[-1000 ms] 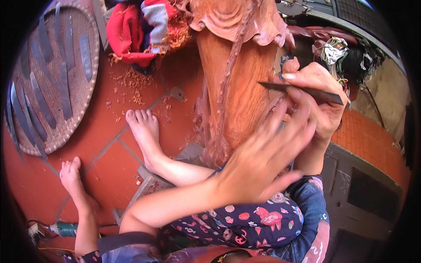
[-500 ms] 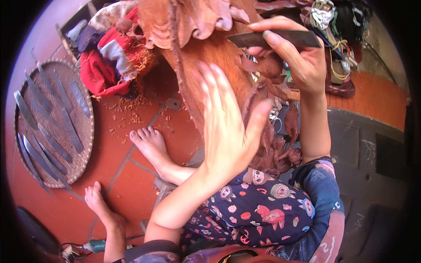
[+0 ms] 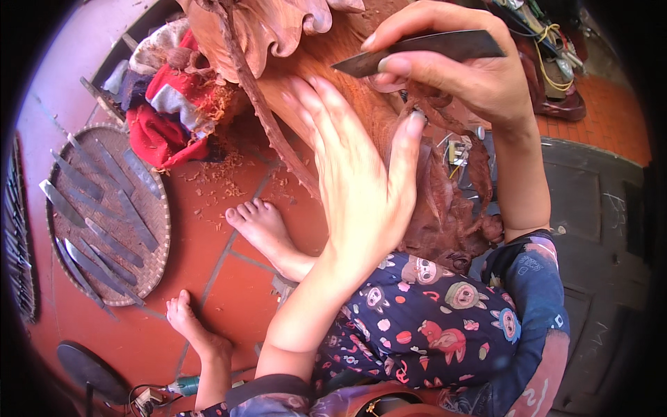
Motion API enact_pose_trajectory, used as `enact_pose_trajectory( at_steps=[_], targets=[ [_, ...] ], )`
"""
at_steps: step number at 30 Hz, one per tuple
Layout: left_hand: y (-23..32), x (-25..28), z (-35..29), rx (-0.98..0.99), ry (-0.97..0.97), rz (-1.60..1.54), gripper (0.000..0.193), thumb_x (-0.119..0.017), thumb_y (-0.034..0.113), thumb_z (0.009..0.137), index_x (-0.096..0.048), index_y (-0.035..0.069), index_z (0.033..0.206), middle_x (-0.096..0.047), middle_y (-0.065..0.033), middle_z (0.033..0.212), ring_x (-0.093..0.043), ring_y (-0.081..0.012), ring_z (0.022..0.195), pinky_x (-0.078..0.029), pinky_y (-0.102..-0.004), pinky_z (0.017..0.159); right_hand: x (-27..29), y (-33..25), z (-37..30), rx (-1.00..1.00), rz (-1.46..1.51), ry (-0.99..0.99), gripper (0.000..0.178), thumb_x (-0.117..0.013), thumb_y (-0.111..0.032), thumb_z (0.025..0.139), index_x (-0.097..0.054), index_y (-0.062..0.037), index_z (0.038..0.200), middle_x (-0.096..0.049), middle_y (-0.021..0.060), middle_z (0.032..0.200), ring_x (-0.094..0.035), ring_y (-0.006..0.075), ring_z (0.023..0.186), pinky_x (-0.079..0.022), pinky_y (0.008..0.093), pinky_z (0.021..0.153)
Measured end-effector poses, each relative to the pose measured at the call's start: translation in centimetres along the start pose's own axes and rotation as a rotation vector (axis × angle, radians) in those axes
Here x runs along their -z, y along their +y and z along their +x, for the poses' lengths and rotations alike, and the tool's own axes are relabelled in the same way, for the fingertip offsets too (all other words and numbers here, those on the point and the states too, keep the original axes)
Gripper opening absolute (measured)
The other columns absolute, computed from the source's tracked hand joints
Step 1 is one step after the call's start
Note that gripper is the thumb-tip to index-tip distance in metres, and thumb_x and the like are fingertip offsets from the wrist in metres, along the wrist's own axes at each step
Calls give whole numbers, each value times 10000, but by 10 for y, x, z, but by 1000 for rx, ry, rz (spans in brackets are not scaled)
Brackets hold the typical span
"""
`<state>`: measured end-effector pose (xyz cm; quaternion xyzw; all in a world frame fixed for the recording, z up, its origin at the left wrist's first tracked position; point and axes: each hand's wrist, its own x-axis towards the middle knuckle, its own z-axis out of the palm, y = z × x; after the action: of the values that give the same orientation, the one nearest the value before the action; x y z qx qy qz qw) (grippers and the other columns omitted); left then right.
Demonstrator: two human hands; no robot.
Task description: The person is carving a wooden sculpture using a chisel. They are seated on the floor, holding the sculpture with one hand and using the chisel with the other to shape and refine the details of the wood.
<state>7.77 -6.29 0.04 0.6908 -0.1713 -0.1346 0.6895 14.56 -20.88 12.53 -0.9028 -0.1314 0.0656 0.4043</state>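
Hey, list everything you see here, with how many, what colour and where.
Carved wooden piece: one, reddish-brown, top centre
Dark blade: one, near-black, in the right hand
Woven tray: one, brown, left
Metal blades: roughly a dozen, grey, on the tray
Cloth bundle: one, red, grey and dark, upper left
Wood shavings: many, orange-brown, on cloth and floor
Round disc: one, dark, lower left
Floor tiles: several, red-orange, underfoot
Panelled surface: one, dark grey, right
Feet: two, bare, on the tiles
Left hand: one, bare, over the carved wood
Right hand: one, bare, upper right
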Motion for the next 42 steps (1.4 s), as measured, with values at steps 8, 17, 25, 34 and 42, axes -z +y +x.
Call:
enact_pose_trajectory(
  at_steps=[8,17,25,34,42],
  targets=[
    [6,5,11,-141,-23,85,826,-558,346,1015,-114,-82,1564,-86,-353,1616,-40,-498,1517,-89,-551,1229,18,-4,-9,-105,104,181,201,-684,44,885,-707,48,1084,-694,147,1025,-708,185,893,-573,267,766],
    [48,48,-44,-251,90,-211,155,-672,29,906,-696,-29,1048,-734,-170,1023,-709,-325,1035,-531,-369,933,24,-67,-30,202,139,-77,208,-738,-173,877,-764,32,903,-674,120,872,-600,155,741,-456,266,618],
    [101,71,-37,121,-317,-172,239,-592,184,1033,-677,-39,1042,-734,-69,919,-667,-107,929,-506,-263,851,46,-142,-127,110,434,32,103,-648,29,925,-612,45,1020,-661,100,893,-706,164,721,-576,236,603],
    [164,84,-68,-709,-44,121,261,-815,111,798,-718,29,1026,-657,-87,894,-638,-216,776,-499,-307,657,-4,-176,-131,105,308,156,164,-700,92,869,-661,4,1003,-670,32,930,-643,81,840,-525,218,720],
    [63,188,-27,-326,358,-320,98,-703,76,935,-756,7,980,-747,-35,917,-641,-70,825,-507,-250,723,11,-152,-65,87,-41,139,413,-673,1,895,-637,-34,1305,-687,51,1053,-635,62,855,-512,222,771]
  ],
)
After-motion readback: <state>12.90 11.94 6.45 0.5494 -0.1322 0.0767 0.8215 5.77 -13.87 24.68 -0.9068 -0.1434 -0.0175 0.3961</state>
